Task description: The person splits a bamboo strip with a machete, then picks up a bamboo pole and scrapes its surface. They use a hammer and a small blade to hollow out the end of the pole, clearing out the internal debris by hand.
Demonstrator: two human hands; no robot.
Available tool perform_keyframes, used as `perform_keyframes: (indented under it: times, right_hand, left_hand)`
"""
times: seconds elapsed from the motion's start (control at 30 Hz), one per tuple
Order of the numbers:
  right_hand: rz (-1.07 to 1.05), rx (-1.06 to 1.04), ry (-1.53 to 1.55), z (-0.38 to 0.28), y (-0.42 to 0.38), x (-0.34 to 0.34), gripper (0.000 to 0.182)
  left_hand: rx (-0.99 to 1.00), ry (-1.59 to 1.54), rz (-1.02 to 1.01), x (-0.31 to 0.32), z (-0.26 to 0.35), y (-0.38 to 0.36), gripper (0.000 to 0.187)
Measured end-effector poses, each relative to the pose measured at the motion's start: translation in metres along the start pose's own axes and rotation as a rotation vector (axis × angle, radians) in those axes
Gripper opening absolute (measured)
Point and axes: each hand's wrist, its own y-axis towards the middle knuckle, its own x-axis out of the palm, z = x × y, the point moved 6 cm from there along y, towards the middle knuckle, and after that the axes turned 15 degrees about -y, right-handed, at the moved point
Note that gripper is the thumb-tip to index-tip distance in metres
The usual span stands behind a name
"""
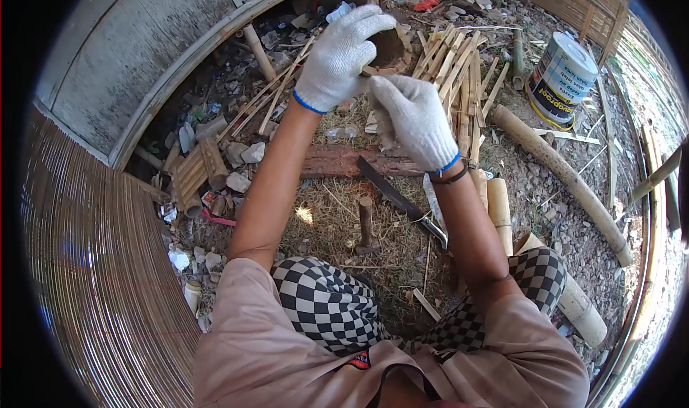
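My left hand, in a white knitted glove with a blue cuff, is wrapped round a hollow bamboo piece. The piece's dark open end faces me, and its rim looks faceted. My right hand, gloved the same way, is closed just below the rim, fingers pressed together. What it holds, if anything, is hidden by the glove. Beneath the hands, a machete lies aslant, its blade across a reddish wooden plank. Closer to my knees, a short wooden handle stands upright on the straw.
Split bamboo strips are piled beyond my right hand. A paint bucket stands at the far right, near a long bamboo pole. Rubble and litter lie left, beside a wooden panel and a bamboo-slat screen.
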Motion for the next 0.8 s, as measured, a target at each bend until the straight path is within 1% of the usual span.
perform_keyframes:
  times: [0.03,0.07,0.1,0.13,0.17,0.2,0.27,0.3,0.37,0.4,0.43,0.47,0.53,0.57,0.6,0.63,0.67,0.7,0.73,0.77,0.8]
  right_hand:
    - [0.094,-0.117,-0.082,0.0,0.012,-0.013,0.04]
    - [0.328,-0.325,-0.183,-0.002,0.015,-0.013,0.038]
    - [0.298,-0.204,-0.02,0.009,0.014,0.007,0.037]
    - [0.268,-0.081,0.134,0.013,0.007,0.019,0.036]
    - [0.047,-0.002,0.075,0.01,0.006,0.006,0.036]
    - [0.086,-0.105,-0.005,0.004,0.012,-0.011,0.037]
    - [0.342,-0.178,0.119,0.016,0.014,0.014,0.035]
    - [0.165,-0.069,0.238,0.014,0.007,0.024,0.034]
    - [0.179,-0.123,0.098,0.0,0.015,-0.005,0.033]
    - [0.175,-0.124,0.044,0.002,0.012,-0.007,0.032]
    - [0.262,-0.131,0.111,0.005,0.008,0.016,0.033]
    - [0.131,-0.029,0.268,0.011,0.002,0.027,0.033]
    - [-0.035,-0.024,0.155,0.005,0.01,-0.002,0.034]
    - [0.102,-0.097,0.109,0.008,0.014,-0.001,0.034]
    - [0.272,-0.167,0.144,0.011,0.011,0.017,0.035]
    - [0.206,-0.07,0.27,0.013,0.005,0.029,0.035]
    - [0.139,0.032,0.403,0.015,-0.001,0.038,0.034]
    - [-0.003,0.046,0.24,0.01,0.002,0.026,0.034]
    - [-0.085,-0.098,0.077,0.01,0.017,0.005,0.033]
    - [-0.005,-0.156,0.058,0.013,0.024,-0.006,0.032]
    - [0.078,-0.228,0.021,0.008,0.028,-0.013,0.033]
  left_hand:
    - [-0.035,0.001,0.01,-0.001,0.003,-0.008,0.038]
    - [-0.085,-0.073,-0.002,0.001,0.007,-0.016,0.036]
    - [-0.101,-0.122,0.028,0.005,-0.004,-0.009,0.035]
    - [-0.032,-0.078,0.052,0.005,0.002,-0.008,0.03]
    - [-0.007,-0.072,0.063,0.006,0.007,-0.011,0.026]
    - [0.0,-0.063,0.065,0.004,0.009,-0.009,0.023]
    - [-0.014,-0.009,0.065,0.005,0.004,0.002,0.017]
    - [0.053,0.005,0.063,0.008,-0.011,-0.011,0.029]
    - [-0.008,-0.042,0.083,0.009,-0.011,-0.011,0.04]
    - [-0.024,0.037,0.079,0.008,0.001,-0.008,0.041]
    - [0.021,-0.01,0.053,0.006,-0.004,-0.006,0.046]
    - [0.014,-0.03,0.087,0.009,-0.002,-0.006,0.047]
    - [0.009,-0.063,0.107,0.004,0.004,-0.014,0.048]
    - [0.004,0.044,0.111,0.006,0.001,-0.011,0.046]
    - [-0.018,0.016,0.087,0.005,0.001,-0.006,0.043]
    - [0.01,-0.022,0.082,0.008,-0.003,-0.011,0.044]
    - [-0.013,-0.02,0.059,0.007,-0.006,-0.018,0.043]
    - [-0.035,-0.017,0.037,0.006,-0.008,-0.025,0.043]
    - [-0.057,-0.014,0.014,0.005,-0.011,-0.031,0.044]
    - [-0.045,0.036,-0.044,0.003,-0.005,-0.03,0.046]
    - [-0.047,0.04,-0.048,0.0,-0.004,-0.031,0.046]
